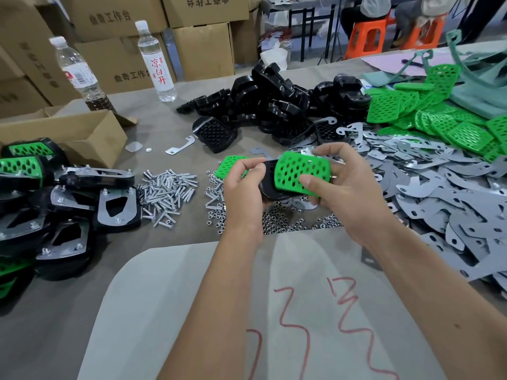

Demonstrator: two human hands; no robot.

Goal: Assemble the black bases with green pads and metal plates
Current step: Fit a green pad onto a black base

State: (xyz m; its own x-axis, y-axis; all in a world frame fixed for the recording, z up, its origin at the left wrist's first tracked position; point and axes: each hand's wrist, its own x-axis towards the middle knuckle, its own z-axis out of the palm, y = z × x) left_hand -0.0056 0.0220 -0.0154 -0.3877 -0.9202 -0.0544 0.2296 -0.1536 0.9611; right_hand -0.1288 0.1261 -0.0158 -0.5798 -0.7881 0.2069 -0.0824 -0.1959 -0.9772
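Both hands (288, 185) grip black base (270, 185) — green pad (301, 171) on top.

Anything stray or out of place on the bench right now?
One metal plate and a small clear film piece lie alone near the cardboard box, away from the main plate pile. Otherwise nothing stands out.

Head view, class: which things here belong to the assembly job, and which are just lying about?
Job: black base and green pad held by left hand and right hand; metal plates; screws; nuts.

Lying about: water bottles; cardboard box; orange stools.
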